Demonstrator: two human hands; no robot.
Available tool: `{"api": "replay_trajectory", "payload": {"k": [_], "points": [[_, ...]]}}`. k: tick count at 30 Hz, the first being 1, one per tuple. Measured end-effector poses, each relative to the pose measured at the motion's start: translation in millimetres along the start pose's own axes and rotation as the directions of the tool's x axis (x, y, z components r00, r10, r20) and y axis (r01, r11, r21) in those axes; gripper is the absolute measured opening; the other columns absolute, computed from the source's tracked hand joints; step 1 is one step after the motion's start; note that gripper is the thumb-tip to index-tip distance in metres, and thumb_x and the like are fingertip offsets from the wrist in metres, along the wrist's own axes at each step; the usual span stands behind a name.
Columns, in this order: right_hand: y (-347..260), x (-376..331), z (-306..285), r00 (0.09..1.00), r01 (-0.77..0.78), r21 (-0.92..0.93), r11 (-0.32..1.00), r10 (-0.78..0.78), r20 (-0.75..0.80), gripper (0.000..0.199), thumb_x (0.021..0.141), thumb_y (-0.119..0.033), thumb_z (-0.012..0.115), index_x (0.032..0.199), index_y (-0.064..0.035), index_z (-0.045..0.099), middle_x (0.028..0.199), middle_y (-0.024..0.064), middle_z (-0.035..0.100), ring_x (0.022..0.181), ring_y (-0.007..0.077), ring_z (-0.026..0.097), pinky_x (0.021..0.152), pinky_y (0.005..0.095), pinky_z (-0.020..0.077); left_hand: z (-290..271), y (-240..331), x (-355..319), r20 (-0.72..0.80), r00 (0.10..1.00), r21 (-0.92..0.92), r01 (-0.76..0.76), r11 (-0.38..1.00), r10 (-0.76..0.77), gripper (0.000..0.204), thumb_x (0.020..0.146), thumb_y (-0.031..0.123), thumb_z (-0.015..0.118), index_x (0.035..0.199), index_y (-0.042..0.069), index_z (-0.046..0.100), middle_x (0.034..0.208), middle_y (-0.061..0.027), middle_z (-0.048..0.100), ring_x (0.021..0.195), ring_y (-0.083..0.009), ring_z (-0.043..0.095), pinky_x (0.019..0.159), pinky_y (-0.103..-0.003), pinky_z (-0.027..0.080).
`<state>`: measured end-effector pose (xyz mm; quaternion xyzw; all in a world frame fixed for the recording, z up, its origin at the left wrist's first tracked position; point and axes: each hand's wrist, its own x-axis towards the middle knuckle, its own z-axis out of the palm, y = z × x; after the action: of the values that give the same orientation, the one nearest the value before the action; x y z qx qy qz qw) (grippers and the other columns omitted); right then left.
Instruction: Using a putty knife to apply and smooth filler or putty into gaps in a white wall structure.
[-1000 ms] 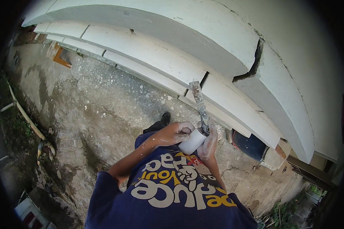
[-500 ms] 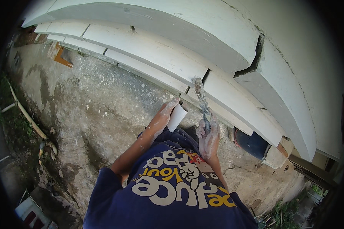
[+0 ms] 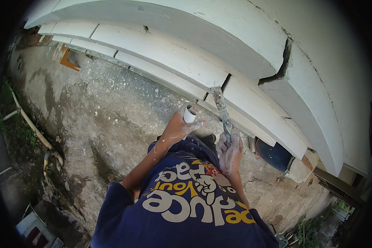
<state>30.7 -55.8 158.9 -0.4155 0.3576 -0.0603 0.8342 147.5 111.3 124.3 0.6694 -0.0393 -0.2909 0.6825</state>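
My right hand (image 3: 230, 149), smeared with white filler, grips the handle of a putty knife (image 3: 221, 108). Its blade tip rests at a dark vertical gap between two white moulding boards (image 3: 182, 58) on the wall. My left hand (image 3: 178, 127) is raised beside it and holds a small white cup (image 3: 189, 113) close under the lowest board. Both forearms rise from my dark blue printed shirt (image 3: 186, 206). A wide crack (image 3: 279, 66) splits the upper board to the right.
Far below lies rough grey concrete ground (image 3: 103, 111) speckled with white. A pale pole (image 3: 31, 124) lies along grass at the left. A dark blue tub (image 3: 275, 155) sits by the wall base at the right, and an orange piece (image 3: 68, 62) lies upper left.
My left hand has lifted the white cup from chest height up toward the lowest board. My right hand has kept the putty knife at the gap, shifting only slightly.
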Motion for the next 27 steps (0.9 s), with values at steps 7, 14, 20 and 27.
{"api": "replay_trajectory", "payload": {"k": [7,14,20,27], "points": [[-2,-1,7,1.000,-0.016,0.047,0.999,0.015,0.024,0.046,0.109,-0.031,0.050,0.150,-0.0102,0.047,0.080,-0.0020,0.049,0.058,0.0045,0.038,0.050,0.0208,0.0335,1,-6,7,0.001,0.995,0.108,-0.097,0.989,0.097,0.040,0.086,0.018,0.081,0.116,0.002,0.059,0.088,-0.0028,0.061,0.081,-0.0097,0.056,0.074,-0.026,0.049],[-2,12,15,0.999,-0.028,-0.007,1.000,0.028,0.021,0.045,0.110,-0.031,0.049,0.149,-0.0102,0.049,0.079,-0.0024,0.049,0.058,0.0039,0.038,0.049,0.0197,0.0327,-2,-6,13,-0.069,0.984,0.119,-0.156,0.981,0.165,0.044,0.085,0.017,0.080,0.119,-0.001,0.059,0.089,-0.0070,0.065,0.081,-0.0161,0.061,0.078,-0.031,0.052],[-8,31,29,0.998,0.029,-0.185,0.982,-0.019,0.055,0.042,0.110,-0.029,0.049,0.148,-0.0119,0.051,0.078,-0.0027,0.050,0.056,0.0025,0.036,0.046,0.0184,0.0295,-6,12,11,0.044,0.956,0.448,-0.278,0.850,0.289,0.057,0.079,0.012,0.077,0.130,-0.002,0.054,0.121,-0.0245,0.062,0.111,-0.0397,0.062,0.097,-0.043,0.049],[-17,64,54,0.984,0.145,-0.414,0.899,-0.088,0.153,0.035,0.109,-0.027,0.051,0.139,-0.0147,0.063,0.074,-0.0042,0.054,0.055,0.0012,0.037,0.046,0.0180,0.0280,-7,14,27,0.010,0.901,0.605,-0.350,0.715,0.433,0.071,0.076,0.008,0.076,0.142,0.005,0.049,0.137,-0.0183,0.055,0.128,-0.0377,0.052,0.110,-0.042,0.043]]}}
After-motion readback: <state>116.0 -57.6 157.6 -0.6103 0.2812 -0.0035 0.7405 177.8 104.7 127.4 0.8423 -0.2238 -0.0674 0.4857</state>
